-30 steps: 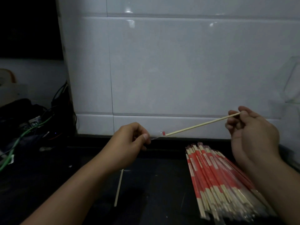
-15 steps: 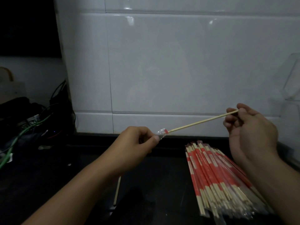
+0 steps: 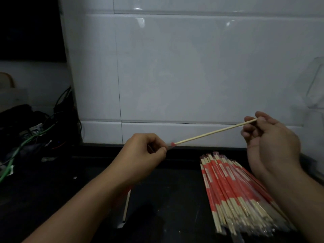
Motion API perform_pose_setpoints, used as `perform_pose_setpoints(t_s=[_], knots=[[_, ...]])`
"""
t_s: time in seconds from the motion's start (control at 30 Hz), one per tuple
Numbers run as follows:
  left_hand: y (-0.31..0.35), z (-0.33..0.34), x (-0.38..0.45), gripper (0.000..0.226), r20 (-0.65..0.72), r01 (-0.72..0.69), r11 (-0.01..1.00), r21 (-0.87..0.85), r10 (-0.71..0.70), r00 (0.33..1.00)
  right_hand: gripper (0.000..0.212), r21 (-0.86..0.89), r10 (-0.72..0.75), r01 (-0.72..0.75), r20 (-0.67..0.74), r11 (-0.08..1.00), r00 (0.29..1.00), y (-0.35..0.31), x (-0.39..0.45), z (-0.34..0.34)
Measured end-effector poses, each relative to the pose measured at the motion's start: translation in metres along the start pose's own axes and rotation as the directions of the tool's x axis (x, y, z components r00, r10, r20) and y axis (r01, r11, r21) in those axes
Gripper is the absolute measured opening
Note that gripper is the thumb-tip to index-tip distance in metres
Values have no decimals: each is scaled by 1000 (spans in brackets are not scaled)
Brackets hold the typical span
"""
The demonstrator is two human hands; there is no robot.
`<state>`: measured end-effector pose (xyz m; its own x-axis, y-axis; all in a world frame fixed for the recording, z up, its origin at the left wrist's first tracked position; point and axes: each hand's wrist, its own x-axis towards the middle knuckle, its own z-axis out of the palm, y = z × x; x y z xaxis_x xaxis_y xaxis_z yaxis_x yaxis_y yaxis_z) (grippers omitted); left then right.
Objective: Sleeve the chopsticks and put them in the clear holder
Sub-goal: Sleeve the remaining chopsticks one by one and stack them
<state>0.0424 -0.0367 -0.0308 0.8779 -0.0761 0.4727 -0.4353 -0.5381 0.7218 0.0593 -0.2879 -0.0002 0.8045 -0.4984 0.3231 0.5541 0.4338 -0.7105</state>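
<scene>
Mostly bare pale chopstick (image 3: 213, 132), right hand (image 3: 270, 137) pinching top, left hand (image 3: 145, 155) pinching red-tipped clear sleeve (image 3: 171, 146)

White tiled wall (image 3: 192, 67) rising behind my dark countertop (image 3: 52, 190), with tangled black cables (image 3: 64, 109) and a green cable (image 3: 21, 151) heaped at far left beneath a dark opening (image 3: 28, 27).

head view looks forward and down, close over the counter (image 3: 175, 199).
</scene>
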Motion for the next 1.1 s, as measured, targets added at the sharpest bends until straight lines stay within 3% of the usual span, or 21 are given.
perform_pose_setpoints(t_s=[0.13,0.37,0.7,0.87,1.1], knots=[[3,3,-3,33,15,22,996,-81,-20,1000,22,11,5,-5,2,1000,1000,0,0,0],[0,1,1,20,18,26,998,-48,-25,1000,23,46,-23,23,-17,999,1000,-8,7,-2],[2,4,-1,23,86,34,989,-142,-22,996,22,-21,-62,63,25,998,998,-2,-2,0],[4,0,-2,12,116,57,984,-171,-37,993,22,-21,-70,70,16,997,997,-4,-2,0],[6,-1,-1,11,65,16,998,-53,-12,998,22,-19,-64,64,17,998,998,-4,-2,0]])
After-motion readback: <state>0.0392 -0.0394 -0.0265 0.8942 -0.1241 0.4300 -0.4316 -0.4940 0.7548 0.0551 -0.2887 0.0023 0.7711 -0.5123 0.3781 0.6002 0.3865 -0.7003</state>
